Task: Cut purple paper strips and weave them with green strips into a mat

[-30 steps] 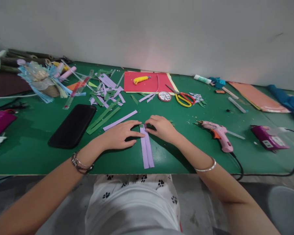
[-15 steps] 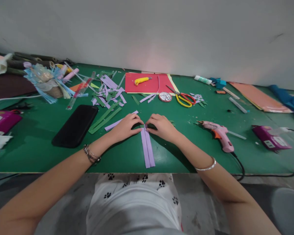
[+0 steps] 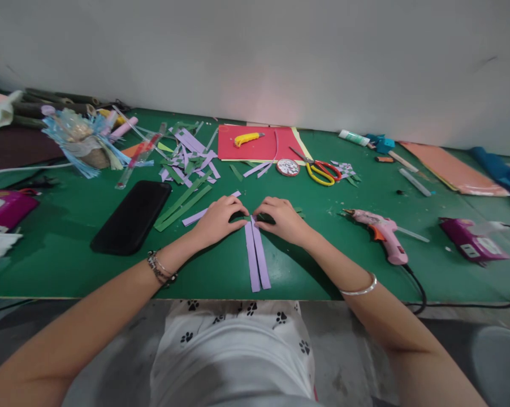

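Two purple paper strips (image 3: 258, 260) lie side by side, pointing toward me, with a narrow gap between them. At their far ends, my left hand (image 3: 223, 220) pinches from the left with thumb and forefinger, and my right hand (image 3: 282, 220) pinches from the right. A green paper strip (image 3: 299, 211) shows past the right hand, and a bit of green lies between the fingertips; the fingers hide most of it. Another purple strip (image 3: 193, 217) lies partly behind my left hand. Two long green strips (image 3: 185, 209) rest further left.
A black phone (image 3: 132, 217) lies left. Behind are paper scraps (image 3: 191, 158), a yellow cutter (image 3: 247, 139) on red paper (image 3: 229, 150), a round tin (image 3: 288, 167) and scissors (image 3: 318, 169). A pink glue gun (image 3: 382, 232) and a purple power box (image 3: 473, 240) stand right.
The near ends of the two purple strips have spread slightly apart, widening the gap. Both hands stay nearly in place, and the view has shifted a little.
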`<state>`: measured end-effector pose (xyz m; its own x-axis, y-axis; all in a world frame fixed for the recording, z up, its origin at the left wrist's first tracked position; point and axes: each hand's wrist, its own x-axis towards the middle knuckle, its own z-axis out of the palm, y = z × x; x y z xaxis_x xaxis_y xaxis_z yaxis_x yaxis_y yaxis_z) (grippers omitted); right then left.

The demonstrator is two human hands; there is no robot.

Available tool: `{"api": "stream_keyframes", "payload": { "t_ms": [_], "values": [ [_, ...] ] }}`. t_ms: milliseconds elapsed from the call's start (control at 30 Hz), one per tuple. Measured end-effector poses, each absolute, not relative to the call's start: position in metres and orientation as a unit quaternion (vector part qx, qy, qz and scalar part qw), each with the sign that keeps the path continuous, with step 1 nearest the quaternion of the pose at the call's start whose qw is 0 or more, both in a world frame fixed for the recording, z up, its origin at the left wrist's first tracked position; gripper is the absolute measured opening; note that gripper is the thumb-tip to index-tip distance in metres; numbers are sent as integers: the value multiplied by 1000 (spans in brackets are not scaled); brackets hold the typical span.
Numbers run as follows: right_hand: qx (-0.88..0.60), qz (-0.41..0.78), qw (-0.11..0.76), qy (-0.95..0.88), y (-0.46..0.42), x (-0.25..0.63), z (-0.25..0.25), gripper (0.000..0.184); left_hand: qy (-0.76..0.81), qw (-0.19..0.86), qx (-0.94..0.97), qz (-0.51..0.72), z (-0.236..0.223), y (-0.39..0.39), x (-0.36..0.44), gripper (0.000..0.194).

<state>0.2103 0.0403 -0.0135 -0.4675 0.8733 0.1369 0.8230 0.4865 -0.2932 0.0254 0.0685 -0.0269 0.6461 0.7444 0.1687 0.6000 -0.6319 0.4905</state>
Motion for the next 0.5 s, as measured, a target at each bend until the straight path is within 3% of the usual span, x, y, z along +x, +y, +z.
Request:
{"api": "stream_keyframes", "payload": {
  "t_ms": [500],
  "values": [
    [-514,138,136,-836,42,211,-12,14,386,195,881,194,-29,67,27,13]
  ]
}}
